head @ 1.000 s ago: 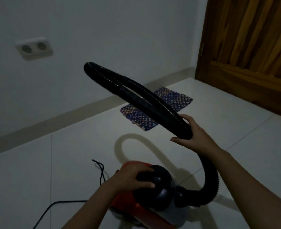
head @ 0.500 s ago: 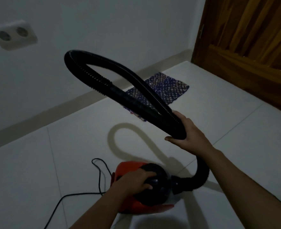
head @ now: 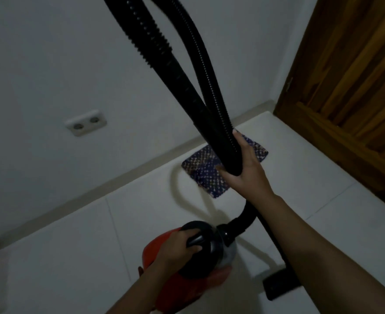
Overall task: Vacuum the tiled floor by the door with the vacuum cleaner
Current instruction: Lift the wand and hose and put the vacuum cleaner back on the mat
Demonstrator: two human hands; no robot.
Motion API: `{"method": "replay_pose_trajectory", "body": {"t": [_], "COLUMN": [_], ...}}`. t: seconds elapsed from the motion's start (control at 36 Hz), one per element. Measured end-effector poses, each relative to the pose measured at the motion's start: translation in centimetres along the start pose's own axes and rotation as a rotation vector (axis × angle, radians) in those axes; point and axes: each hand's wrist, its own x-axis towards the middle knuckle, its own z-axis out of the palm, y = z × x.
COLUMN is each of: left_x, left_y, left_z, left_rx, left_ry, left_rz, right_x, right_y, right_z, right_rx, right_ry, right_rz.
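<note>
A small red and black vacuum cleaner [head: 159, 250] hangs low at the bottom middle, above the white tiled floor [head: 73, 257]. My left hand [head: 178, 248] grips its black top handle. Its black ribbed hose [head: 150, 51] loops upward out of the top of the frame and comes back down. My right hand [head: 246, 168] is closed around the doubled hose near its lower end. Below my right forearm a dark rigid tube runs down to a black floor nozzle [head: 277, 285] on the tiles. The wooden door [head: 354, 91] stands at the right.
A blue patterned mat [head: 203, 171] lies on the floor by the wall, partly behind my right hand. A double wall socket [head: 86, 122] sits low on the white wall at the left. A beige skirting runs along the wall's base.
The hose loop has swung up from slanting left to nearly vertical, its top now out of frame. My view has tilted and the vacuum body sits further right; the power cord is no longer visible.
</note>
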Motion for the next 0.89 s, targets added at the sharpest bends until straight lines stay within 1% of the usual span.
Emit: {"method": "replay_pose_trajectory", "body": {"t": [0.08, 0.17, 0.33, 0.42, 0.56, 0.67, 0.75, 0.89], "left_x": [1.8, 5.0, 13.0, 16.6, 22.0, 26.4, 29.6, 34.8], "left_y": [3.5, 7.1, 12.5, 14.4, 16.6, 17.0, 16.8, 15.7], "left_z": [-3.5, -5.9, -9.1, -10.5, -12.5, -12.9, -12.7, -11.9], "left_rx": [-0.025, -0.059, -0.107, -0.125, -0.196, -0.277, -0.325, -0.320], "left_ry": [0.090, 0.178, 0.270, 0.328, 0.416, 0.432, 0.407, 0.375], "left_rz": [-0.020, -0.058, -0.202, -0.222, -0.206, -0.223, -0.239, -0.215], "right_x": [4.6, 9.8, 19.7, 24.0, 30.5, 34.5, 36.7, 39.5], "right_y": [-1.8, -1.8, 0.5, 2.0, 4.9, 7.8, 10.0, 14.0], "right_z": [-1.6, -3.1, -5.8, -6.8, -8.3, -7.8, -6.7, -4.6], "right_rx": [0.016, 0.051, 0.055, 0.085, 0.140, 0.161, 0.160, 0.227], "right_ry": [0.051, 0.084, 0.113, 0.107, 0.094, 0.079, 0.054, 0.045], "right_rz": [-0.021, -0.064, -0.138, -0.184, -0.165, -0.155, -0.138, -0.111]}}
